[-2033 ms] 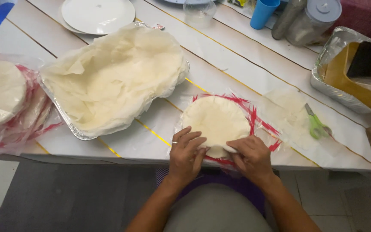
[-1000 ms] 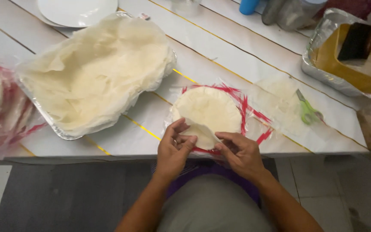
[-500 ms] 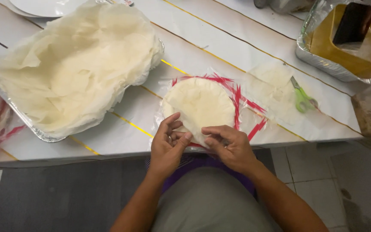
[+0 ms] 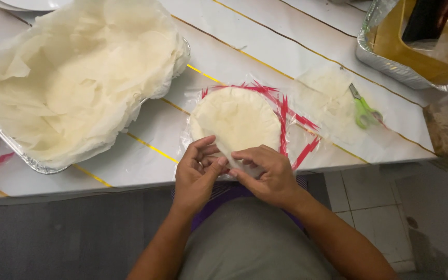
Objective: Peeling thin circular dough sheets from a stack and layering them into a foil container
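The round stack of thin pale wrappers [image 4: 237, 118] lies mid-frame on red-striped clear plastic [image 4: 291, 129]. My left hand [image 4: 195, 173] and right hand [image 4: 268, 173] pinch its near edge; I judge the top sheet barely lifted. The foil tray [image 4: 27, 158], upper left, already holds many.

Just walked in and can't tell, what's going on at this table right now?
A person is working at the near edge of a stack of round wrappers lying on clear red-striped plastic. The left hand and right hand pinch at that edge together. A foil tray of separated sheets sits left; green scissors lie right.
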